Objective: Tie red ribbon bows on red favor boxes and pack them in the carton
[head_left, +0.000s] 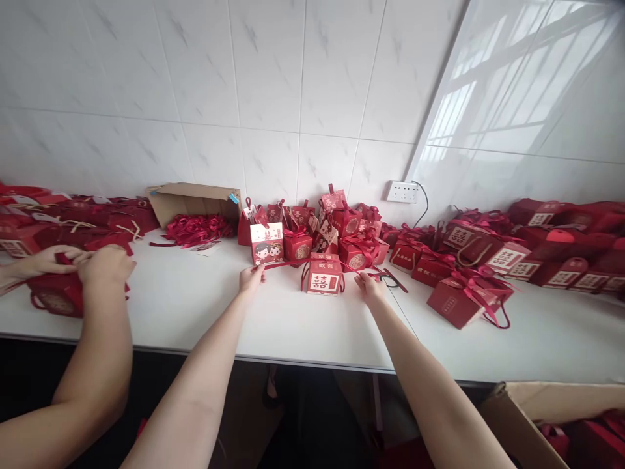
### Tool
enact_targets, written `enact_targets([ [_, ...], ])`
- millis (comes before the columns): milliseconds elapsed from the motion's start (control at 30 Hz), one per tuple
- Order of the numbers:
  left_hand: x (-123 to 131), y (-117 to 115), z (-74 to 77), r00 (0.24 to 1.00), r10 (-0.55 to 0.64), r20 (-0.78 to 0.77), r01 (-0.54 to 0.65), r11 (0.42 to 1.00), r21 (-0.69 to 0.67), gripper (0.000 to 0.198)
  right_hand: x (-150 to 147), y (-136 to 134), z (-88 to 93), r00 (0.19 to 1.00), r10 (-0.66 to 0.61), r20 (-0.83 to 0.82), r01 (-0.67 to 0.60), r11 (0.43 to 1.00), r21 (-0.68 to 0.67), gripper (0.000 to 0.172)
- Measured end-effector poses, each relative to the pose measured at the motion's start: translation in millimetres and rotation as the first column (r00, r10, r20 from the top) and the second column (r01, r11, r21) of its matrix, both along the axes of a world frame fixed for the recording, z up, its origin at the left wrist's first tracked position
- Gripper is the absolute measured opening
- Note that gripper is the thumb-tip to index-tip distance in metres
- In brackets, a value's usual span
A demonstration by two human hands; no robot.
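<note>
A small red gift box (324,281) with a white label and cord handles stands upright on the white table in front of me. A red ribbon (288,263) stretches across behind or over its top, out to both sides. My left hand (252,279) pinches the ribbon's left end, left of the box. To the right of the box, my right hand (370,286) is closed on the ribbon's other side. Just beyond that hand lie dark-handled scissors (389,280). A box with two cartoon figures (267,244) stands close behind my left hand.
At left, a co-worker's hands (105,266) work on another red box (58,293). An open carton (193,195) holds a heap of red ribbons (199,228). Ribboned boxes (469,296) and stacked boxes (566,244) fill the right side. A carton (508,417) sits below the table edge, and a power strip (402,191) is on the wall.
</note>
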State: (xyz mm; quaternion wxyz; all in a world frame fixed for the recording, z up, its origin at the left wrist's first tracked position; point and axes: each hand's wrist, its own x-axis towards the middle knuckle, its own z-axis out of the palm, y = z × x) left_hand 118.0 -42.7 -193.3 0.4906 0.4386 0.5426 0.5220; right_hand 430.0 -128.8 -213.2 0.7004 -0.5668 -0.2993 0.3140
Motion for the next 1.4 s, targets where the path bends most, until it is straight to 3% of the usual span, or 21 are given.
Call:
enact_targets([
  [133, 1.8, -5.5, -6.0, 0.978, -0.025, -0.209, 0.042, 0.996, 0.077, 0.025, -6.9, -9.5, 0.4, 0.994, -0.011, 0.105, 0.024, 0.991, -0.131, 0.017],
  [267, 14.8, -18.7, -8.0, 0.914, -0.076, -0.399, 0.159, 0.971, 0.179, 0.031, -22.1, -18.7, 7.9, 0.951, 0.031, 0.307, 0.032, 0.98, -0.196, 0.016],
  [433, 20.8, -28.4, -4.0, 0.82, -0.046, -0.57, 0.278, 0.903, 0.327, 0.014, -33.1, -28.4, 16.0, 0.862, 0.075, 0.501, 0.022, 0.982, -0.185, 0.018],
  [533, 17.0, -32.5, -1.6, 0.781, 0.027, -0.624, 0.313, 0.847, 0.428, 0.026, -30.7, -32.5, 16.4, 0.835, 0.095, 0.542, -0.004, 0.986, -0.168, 0.014],
  [667, 13.4, -40.3, 2.8, 0.757, 0.089, -0.648, 0.334, 0.799, 0.5, 0.022, -25.9, -32.1, 12.9, 0.835, 0.12, 0.537, -0.035, 0.986, -0.165, 0.01],
  [867, 6.7, -37.7, 14.8, 0.794, 0.138, -0.593, 0.25, 0.814, 0.525, 0.022, -19.5, -31.0, 17.1, 0.884, 0.087, 0.459, -0.035, 0.992, -0.121, 0.026],
  [1000, -0.9, -22.2, 30.1, 0.84, 0.217, -0.497, 0.101, 0.838, 0.536, 0.02, -5.4, -32.5, 32.1, 0.937, -0.037, 0.346, 0.041, 0.999, -0.004, 0.038],
  [1167, -5.0, 0.4, 62.0, 0.889, 0.28, -0.362, -0.033, 0.828, 0.559, 0.021, 12.5, -27.8, 59.8, 0.97, -0.096, 0.223, 0.079, 0.994, 0.081, 0.044],
  [1400, 14.9, 15.9, 111.0, 0.933, 0.249, -0.259, -0.045, 0.796, 0.603, 0.021, 4.2, -11.5, 117.0, 0.954, -0.056, 0.293, 0.034, 0.996, 0.081, 0.027],
])
